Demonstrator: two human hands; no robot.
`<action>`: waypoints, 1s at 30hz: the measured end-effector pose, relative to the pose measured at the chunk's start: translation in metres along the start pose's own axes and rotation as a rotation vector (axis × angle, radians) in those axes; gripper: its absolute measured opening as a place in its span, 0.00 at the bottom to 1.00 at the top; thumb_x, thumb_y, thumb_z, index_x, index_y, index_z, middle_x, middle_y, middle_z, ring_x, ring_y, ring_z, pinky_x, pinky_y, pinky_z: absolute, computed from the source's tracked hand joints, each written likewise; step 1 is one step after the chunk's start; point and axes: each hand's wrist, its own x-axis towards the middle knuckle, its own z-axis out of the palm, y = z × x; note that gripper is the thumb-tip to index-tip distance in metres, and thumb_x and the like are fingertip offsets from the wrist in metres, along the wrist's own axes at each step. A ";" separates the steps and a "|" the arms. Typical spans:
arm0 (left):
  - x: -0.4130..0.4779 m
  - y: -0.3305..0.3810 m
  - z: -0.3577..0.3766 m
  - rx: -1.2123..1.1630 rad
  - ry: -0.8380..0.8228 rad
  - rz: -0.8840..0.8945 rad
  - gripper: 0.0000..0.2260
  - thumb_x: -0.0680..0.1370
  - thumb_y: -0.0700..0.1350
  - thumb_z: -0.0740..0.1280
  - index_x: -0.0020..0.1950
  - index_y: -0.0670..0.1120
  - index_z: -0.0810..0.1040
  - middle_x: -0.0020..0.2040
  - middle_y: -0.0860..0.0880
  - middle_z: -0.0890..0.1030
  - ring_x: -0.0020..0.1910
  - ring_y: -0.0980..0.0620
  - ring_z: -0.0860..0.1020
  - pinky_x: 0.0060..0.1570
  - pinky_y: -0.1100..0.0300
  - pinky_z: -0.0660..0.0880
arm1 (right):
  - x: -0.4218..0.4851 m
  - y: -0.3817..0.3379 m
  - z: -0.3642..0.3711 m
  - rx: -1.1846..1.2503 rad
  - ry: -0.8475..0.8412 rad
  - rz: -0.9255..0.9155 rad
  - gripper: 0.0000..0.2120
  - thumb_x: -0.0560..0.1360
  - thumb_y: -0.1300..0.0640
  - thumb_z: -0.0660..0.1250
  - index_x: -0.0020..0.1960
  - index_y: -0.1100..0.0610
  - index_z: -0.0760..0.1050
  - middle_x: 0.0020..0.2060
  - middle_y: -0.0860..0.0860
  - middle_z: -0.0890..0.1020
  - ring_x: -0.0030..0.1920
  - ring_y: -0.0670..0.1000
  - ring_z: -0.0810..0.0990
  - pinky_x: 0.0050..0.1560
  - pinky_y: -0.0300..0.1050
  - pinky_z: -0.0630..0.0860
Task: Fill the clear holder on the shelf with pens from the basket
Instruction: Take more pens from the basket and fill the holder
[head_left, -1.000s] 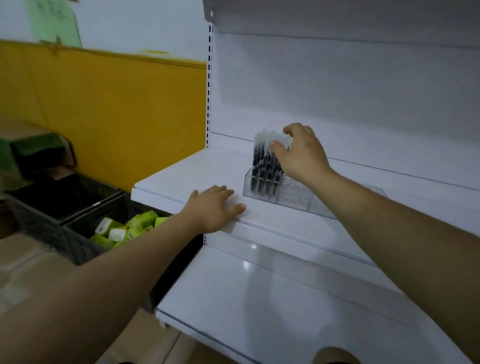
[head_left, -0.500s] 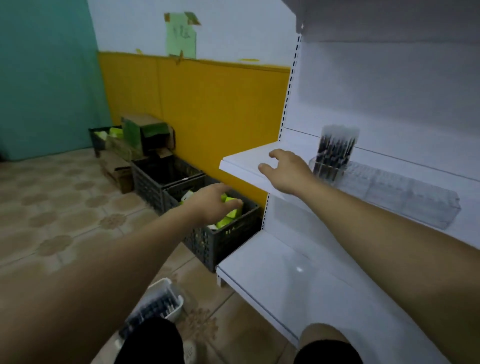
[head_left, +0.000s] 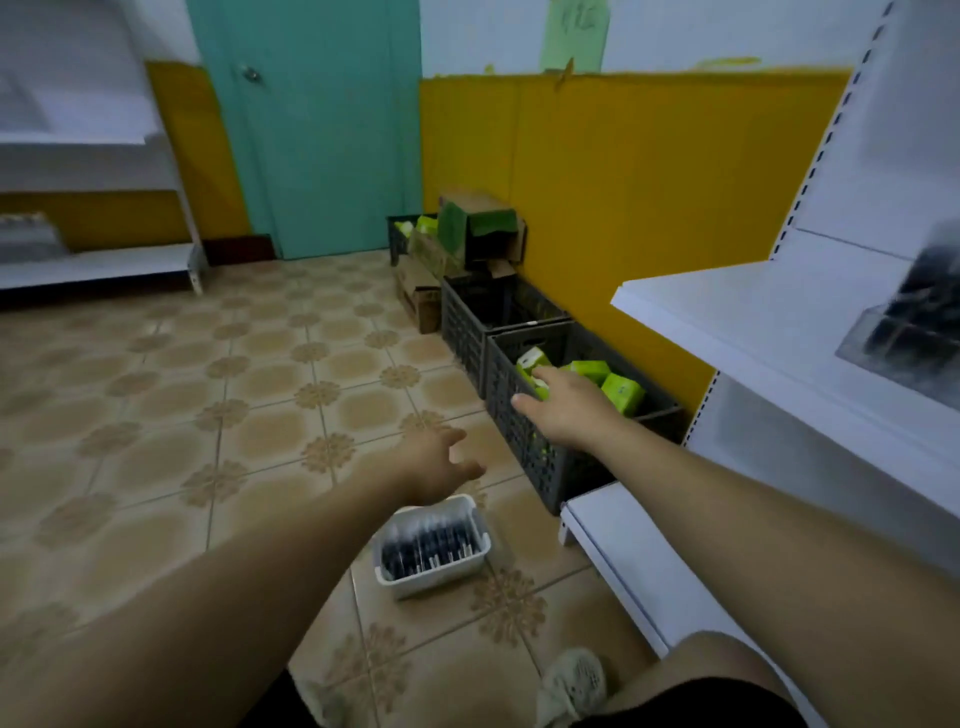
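A small white basket (head_left: 470, 519) full of dark pens (head_left: 428, 545) sits on the tiled floor, low in the middle of the view. My left hand (head_left: 434, 465) hovers just above its far rim, fingers spread and empty. My right hand (head_left: 563, 410) is stretched out in front of the grey crate, fingers relaxed, holding nothing. The clear holder (head_left: 883, 345) stands on the white shelf (head_left: 737, 317) at the far right, blurred, with dark pens (head_left: 930, 280) upright in its left end.
Two dark grey crates (head_left: 524, 431) stand along the yellow wall, the nearer one holding green boxes (head_left: 621, 392). Cardboard boxes (head_left: 478, 228) are stacked behind them. A lower white shelf (head_left: 623, 556) juts out at bottom right. A teal door (head_left: 322, 130) is at the back.
My head has turned left and down from the shelf to the floor. Both hands left the shelf; the left one dropped toward the pen basket, the right one came down by the crate.
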 end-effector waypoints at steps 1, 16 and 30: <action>0.004 -0.012 0.006 -0.026 -0.011 -0.036 0.31 0.79 0.58 0.62 0.77 0.47 0.59 0.77 0.48 0.60 0.74 0.47 0.62 0.70 0.55 0.61 | 0.010 0.000 0.014 0.005 -0.031 -0.004 0.30 0.80 0.42 0.59 0.77 0.55 0.57 0.74 0.54 0.65 0.69 0.58 0.68 0.63 0.50 0.69; 0.144 -0.208 0.140 -0.197 -0.324 -0.383 0.29 0.80 0.54 0.63 0.77 0.44 0.59 0.76 0.44 0.63 0.72 0.44 0.65 0.67 0.55 0.64 | 0.168 0.067 0.277 0.000 -0.515 0.181 0.31 0.80 0.44 0.58 0.78 0.57 0.54 0.75 0.55 0.64 0.68 0.57 0.70 0.64 0.49 0.70; 0.267 -0.284 0.298 -0.319 -0.230 -0.617 0.33 0.77 0.56 0.65 0.77 0.45 0.57 0.78 0.43 0.53 0.73 0.41 0.61 0.69 0.51 0.63 | 0.266 0.124 0.455 0.000 -0.684 0.241 0.32 0.80 0.44 0.58 0.78 0.57 0.52 0.64 0.60 0.74 0.41 0.52 0.75 0.38 0.43 0.69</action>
